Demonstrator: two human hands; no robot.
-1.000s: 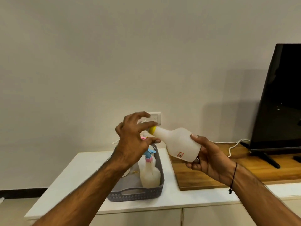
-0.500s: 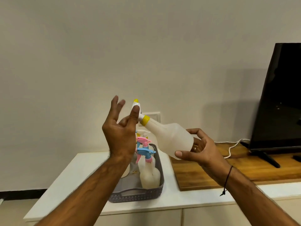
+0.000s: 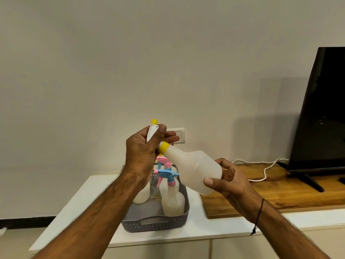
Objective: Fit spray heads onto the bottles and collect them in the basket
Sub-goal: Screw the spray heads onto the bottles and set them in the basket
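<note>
In the head view the left hand (image 3: 141, 156) has its fingers (image 3: 169, 136) wrapped round the white spray head (image 3: 152, 130), which sits on the yellow collar (image 3: 164, 147) of the bottle (image 3: 194, 170); the right hand (image 3: 231, 184) holds the bottle's base with fingers curled about it, tilted, neck toward the left fingers. Below the left fingers the basket (image 3: 155, 224) stands on the white surface (image 3: 211, 228), holding what look like three bottles, the nearest (image 3: 172, 201) with a pink and blue head.

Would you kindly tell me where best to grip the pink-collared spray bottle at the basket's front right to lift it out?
Probably by the narrow neck under the pink collar of the spray bottle, from above: it stands upright, and the basket wall hides its lower body.
</note>
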